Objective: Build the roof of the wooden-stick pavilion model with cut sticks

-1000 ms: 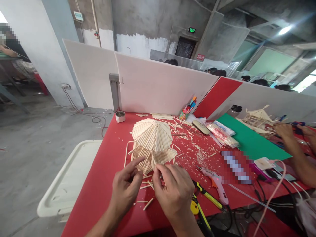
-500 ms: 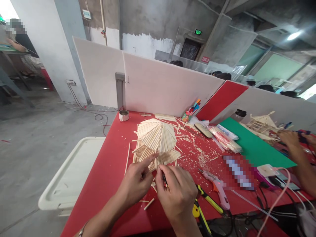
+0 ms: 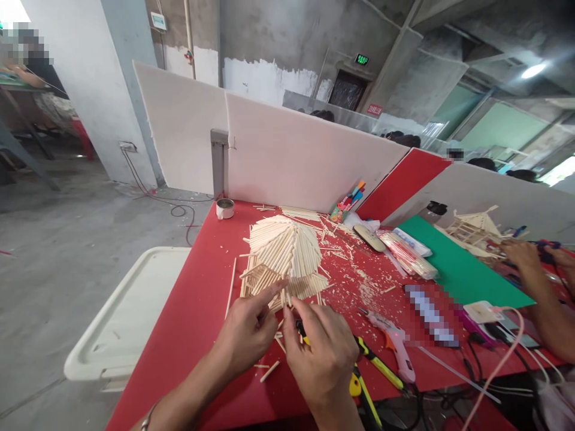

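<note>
A small house model [image 3: 287, 251] made of pale wooden sticks stands on the red table, with a pointed upper roof and a lower flared roof tier. My left hand [image 3: 247, 326] reaches in from the left, its index finger stretched out against the lower roof and the other fingers loosely bent; nothing shows in it. My right hand [image 3: 323, 353] pinches the end of a short wooden stick [image 3: 288, 296] at the front edge of that tier, thumb and fingertips together. Yellow-and-black pliers [image 3: 381, 365] lie partly hidden beside and beneath my right hand.
A pink glue gun [image 3: 395, 341] lies right of the pliers. Bagged sticks [image 3: 408, 254], a green board [image 3: 467, 263] and a pen cup [image 3: 341, 209] are farther back. A metal tin [image 3: 225, 208] stands back left. Another person's hand [image 3: 523, 257] works at a second model [image 3: 478, 230].
My right hand has shifted very slightly at the front roof edge, its fingertips still pinched. My left index finger stays on the lower roof. The view has moved slightly.
</note>
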The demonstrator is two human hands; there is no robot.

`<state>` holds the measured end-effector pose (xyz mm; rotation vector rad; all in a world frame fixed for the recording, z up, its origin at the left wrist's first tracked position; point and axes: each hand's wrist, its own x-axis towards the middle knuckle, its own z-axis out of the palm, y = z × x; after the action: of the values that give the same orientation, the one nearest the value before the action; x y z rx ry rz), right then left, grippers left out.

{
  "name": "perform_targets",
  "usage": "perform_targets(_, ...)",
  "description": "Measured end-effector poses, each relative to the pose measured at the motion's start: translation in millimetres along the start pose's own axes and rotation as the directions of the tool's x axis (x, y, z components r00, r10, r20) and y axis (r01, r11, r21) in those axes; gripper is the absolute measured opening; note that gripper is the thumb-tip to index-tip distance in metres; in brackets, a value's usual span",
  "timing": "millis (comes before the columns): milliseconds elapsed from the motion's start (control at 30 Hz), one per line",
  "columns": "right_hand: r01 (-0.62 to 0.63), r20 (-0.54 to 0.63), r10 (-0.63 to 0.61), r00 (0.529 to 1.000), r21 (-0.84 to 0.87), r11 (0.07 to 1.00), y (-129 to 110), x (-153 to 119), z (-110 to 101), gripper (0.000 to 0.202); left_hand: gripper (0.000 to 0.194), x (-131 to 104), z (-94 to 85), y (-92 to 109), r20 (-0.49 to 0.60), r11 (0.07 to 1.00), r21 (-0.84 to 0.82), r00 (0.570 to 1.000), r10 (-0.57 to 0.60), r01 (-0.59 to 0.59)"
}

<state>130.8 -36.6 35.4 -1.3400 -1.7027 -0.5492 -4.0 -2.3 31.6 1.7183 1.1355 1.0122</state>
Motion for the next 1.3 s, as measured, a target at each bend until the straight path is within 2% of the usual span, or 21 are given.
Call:
perform_targets(400, -0.027, -0.008, 0.027, 1.000, 0.005, 1.000, 0.3, -3.2, 3.7, 0.011, 0.059, 2.2, -0.6, -5.5, 0.045, 0.991, 0.115, 0.997, 0.060, -0.065)
perform_targets(733, -0.024, -0.003, 0.024, 1.000, 0.035, 0.999, 1.4, -7.1, 4.9, 0.010, 0.059, 2.0, 1.7, -7.7, 0.054, 0.990, 0.119, 0.996, 0.073, -0.079)
perform_targets(867, -0.007, -0.014, 0.007, 1.000, 0.028, 1.000, 1.5, -6.6, 5.2, 0.009, 0.059, 0.0, 3.0, -10.7, 0.061, 0.995, 0.069, 0.995, 0.074, -0.078)
perform_targets(967, -0.006, -0.012, 0.006, 1.000, 0.027, 1.000, 1.7, -7.1, 5.7, 0.009, 0.057, -2.2, 4.2, -12.6, 0.014, 0.996, -0.011, 0.996, 0.088, -0.088)
perform_targets(1133, -0.020, -0.002, 0.020, 1.000, 0.031, 0.999, 2.8, -10.4, 5.8, 0.009, 0.044, -3.7, 4.4, -11.8, -0.164, 0.991, -0.084, 0.982, 0.088, -0.103)
perform_targets(1300, -0.010, -0.011, 0.010, 1.000, 0.026, 1.000, 3.4, -10.9, 6.0, 0.010, 0.042, -4.0, 3.2, -13.8, -0.187, 0.991, -0.079, 0.978, 0.090, -0.107)
